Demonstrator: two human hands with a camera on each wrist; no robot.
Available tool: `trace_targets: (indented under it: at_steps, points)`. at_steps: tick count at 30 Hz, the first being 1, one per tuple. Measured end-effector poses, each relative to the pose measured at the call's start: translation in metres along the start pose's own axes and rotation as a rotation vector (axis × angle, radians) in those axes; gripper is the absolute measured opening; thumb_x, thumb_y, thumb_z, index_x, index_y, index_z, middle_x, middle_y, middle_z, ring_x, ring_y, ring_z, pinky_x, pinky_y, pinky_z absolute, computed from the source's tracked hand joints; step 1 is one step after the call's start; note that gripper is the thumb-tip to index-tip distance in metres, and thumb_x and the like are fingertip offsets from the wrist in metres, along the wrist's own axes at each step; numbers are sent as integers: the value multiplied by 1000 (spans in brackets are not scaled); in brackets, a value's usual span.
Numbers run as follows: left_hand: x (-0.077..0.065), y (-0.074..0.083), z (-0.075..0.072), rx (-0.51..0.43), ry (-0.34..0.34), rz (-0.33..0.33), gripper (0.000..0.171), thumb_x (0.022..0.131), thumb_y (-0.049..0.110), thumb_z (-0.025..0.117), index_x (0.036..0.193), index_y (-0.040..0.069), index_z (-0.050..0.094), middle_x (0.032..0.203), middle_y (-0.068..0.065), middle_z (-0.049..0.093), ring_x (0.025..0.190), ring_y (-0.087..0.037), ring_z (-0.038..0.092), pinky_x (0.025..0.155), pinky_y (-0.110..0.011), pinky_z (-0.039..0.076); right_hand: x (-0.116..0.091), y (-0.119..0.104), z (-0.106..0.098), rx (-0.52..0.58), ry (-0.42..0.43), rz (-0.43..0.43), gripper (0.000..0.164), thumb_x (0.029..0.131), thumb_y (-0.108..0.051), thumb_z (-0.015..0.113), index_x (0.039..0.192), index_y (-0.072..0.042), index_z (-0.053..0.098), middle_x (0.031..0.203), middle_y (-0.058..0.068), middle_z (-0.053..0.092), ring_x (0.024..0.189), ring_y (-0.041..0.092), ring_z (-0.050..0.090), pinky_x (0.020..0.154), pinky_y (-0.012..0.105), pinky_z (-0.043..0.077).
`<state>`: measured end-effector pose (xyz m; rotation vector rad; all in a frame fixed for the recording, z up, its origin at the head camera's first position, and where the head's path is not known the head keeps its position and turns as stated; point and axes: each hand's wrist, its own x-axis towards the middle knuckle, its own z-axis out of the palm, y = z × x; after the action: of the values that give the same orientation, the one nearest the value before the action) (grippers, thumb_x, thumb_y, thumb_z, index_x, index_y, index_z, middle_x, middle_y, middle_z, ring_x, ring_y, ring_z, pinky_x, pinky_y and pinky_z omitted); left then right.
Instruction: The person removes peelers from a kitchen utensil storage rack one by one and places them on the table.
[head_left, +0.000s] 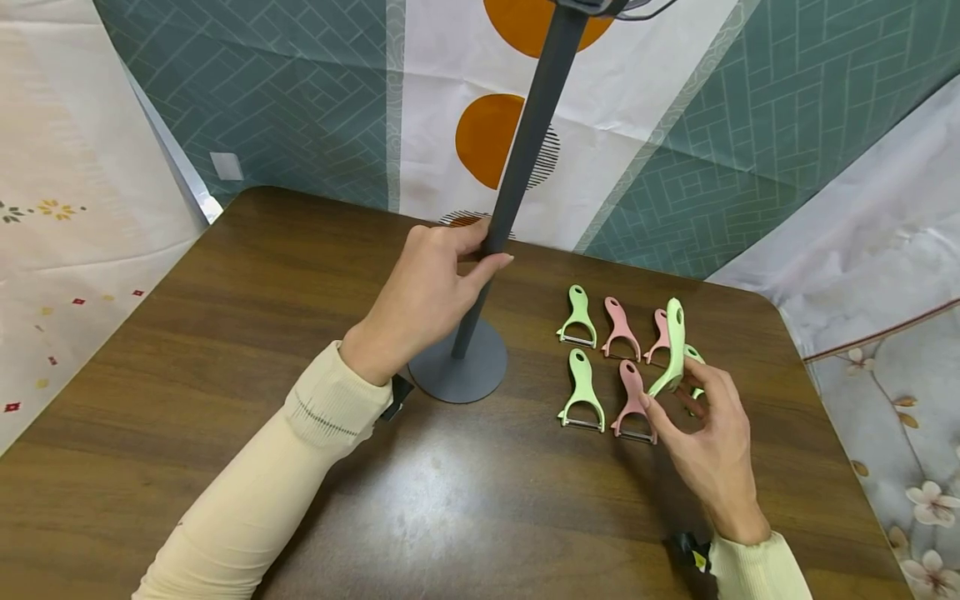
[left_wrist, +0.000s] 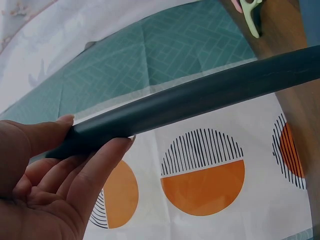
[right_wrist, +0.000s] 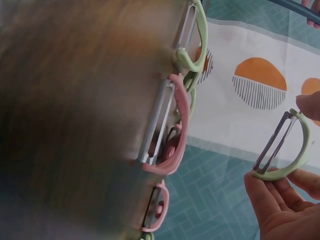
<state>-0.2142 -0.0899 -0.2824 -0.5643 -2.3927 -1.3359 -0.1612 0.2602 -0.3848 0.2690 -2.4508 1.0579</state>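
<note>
My left hand (head_left: pixel 420 296) grips the dark grey pole (head_left: pixel 528 142) of a stand, above its round base (head_left: pixel 480 375). Thumb and fingers lie on opposite sides of the pole (left_wrist: pixel 200 100) in the left wrist view. Over the right part of the table, my right hand (head_left: pixel 712 442) pinches a light green peeler (head_left: pixel 676 333), handle upward. The right wrist view shows its metal blade (right_wrist: pixel 272 142) between thumb and fingers. Beside that hand lies a pink peeler (head_left: pixel 632 387), with a green peeler (head_left: pixel 581 387) to its left. Another green peeler (head_left: pixel 694 357) is partly hidden behind the hand.
Farther back on the brown wooden table (head_left: pixel 225 350) lie a green peeler (head_left: pixel 577 308), a pink peeler (head_left: pixel 617 321) and a partly covered pink peeler (head_left: pixel 660 329). A patterned cloth (head_left: pixel 300 108) hangs behind the table; a pale floral cloth (head_left: pixel 900 400) hangs at right.
</note>
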Motion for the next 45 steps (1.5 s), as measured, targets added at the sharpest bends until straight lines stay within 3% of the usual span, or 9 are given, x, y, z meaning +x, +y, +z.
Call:
trace_targets:
  at_steps: [29, 39, 41, 45]
  points:
    - [0, 2, 0, 7, 3, 13, 30, 97, 14, 71, 126, 8, 71, 118, -5, 75, 104, -15, 73, 90, -28, 59, -13, 20, -7, -111, -32, 21, 64, 78, -3, 87, 136, -6, 60, 117, 1, 58, 109, 1, 54, 90, 0, 44]
    - [0, 2, -1, 13, 4, 19, 28, 96, 14, 72, 124, 7, 72, 115, -6, 75, 102, -16, 72, 89, -28, 59, -16, 22, -13, -173, -53, 90, 60, 80, -8, 86, 134, -2, 59, 116, 6, 58, 107, -5, 51, 89, -2, 41]
    - [0, 1, -1, 15, 6, 16, 30, 96, 14, 72, 126, 8, 72, 117, -5, 75, 103, -15, 73, 90, -28, 59, -17, 22, -13, -191, -60, 106, 60, 81, -10, 86, 134, -2, 59, 117, 6, 57, 108, -2, 53, 88, -3, 41]
    - [0, 1, -1, 9, 2, 9, 33, 97, 15, 72, 129, 8, 70, 120, -5, 74, 105, -15, 73, 91, -29, 59, -18, 23, -15, -242, -83, 130, 60, 83, -18, 85, 135, -1, 58, 118, 10, 57, 110, 18, 58, 87, -5, 38]
